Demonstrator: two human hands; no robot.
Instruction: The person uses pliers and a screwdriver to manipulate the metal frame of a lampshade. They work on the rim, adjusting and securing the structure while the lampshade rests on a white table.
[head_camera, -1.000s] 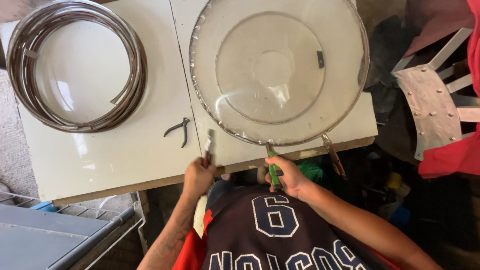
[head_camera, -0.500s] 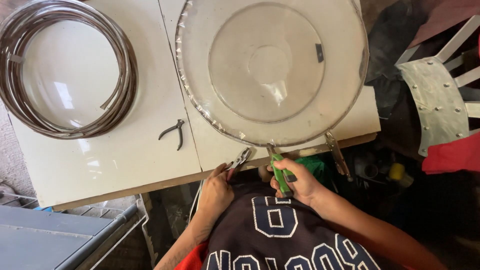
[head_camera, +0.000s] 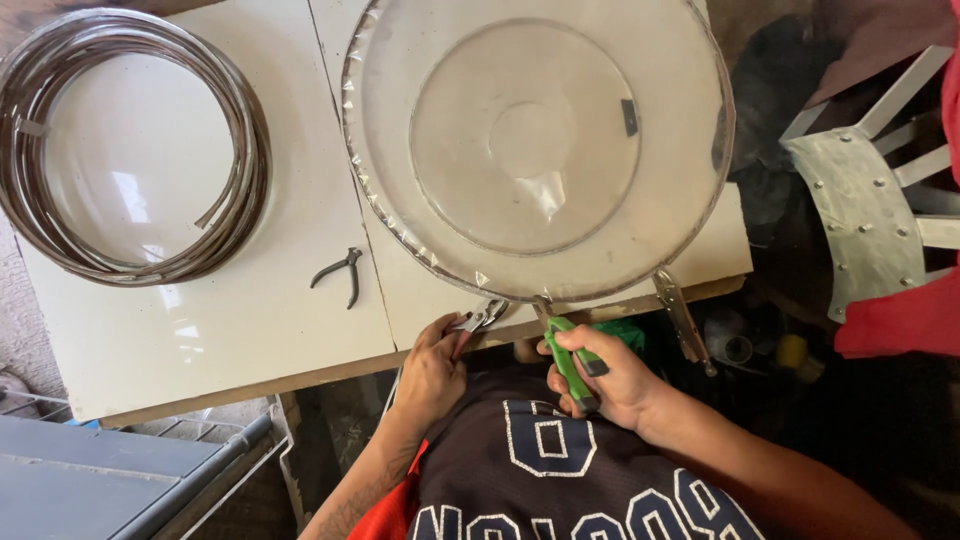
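Note:
A large round clear plastic dome (head_camera: 540, 150) with a metal rim lies on the white table (head_camera: 250, 330), overhanging its near edge. My right hand (head_camera: 605, 380) is closed around green-handled pliers (head_camera: 570, 360) whose jaws touch the rim at its nearest point. My left hand (head_camera: 435, 365) grips a silver locking clamp (head_camera: 483, 315) clipped on the rim just left of the pliers. Another locking clamp (head_camera: 682, 318) hangs from the rim to the right.
A coil of brown metal strip (head_camera: 130, 150) lies at the table's left around a second clear dome. Small black pliers (head_camera: 340, 272) rest mid-table. A riveted metal stool (head_camera: 870, 220) stands at right, a grey metal frame (head_camera: 120, 480) lower left.
My left hand has moved right from the table edge and taken hold of the silver clamp on the rim. My right hand stays on the green pliers. The view has shifted closer.

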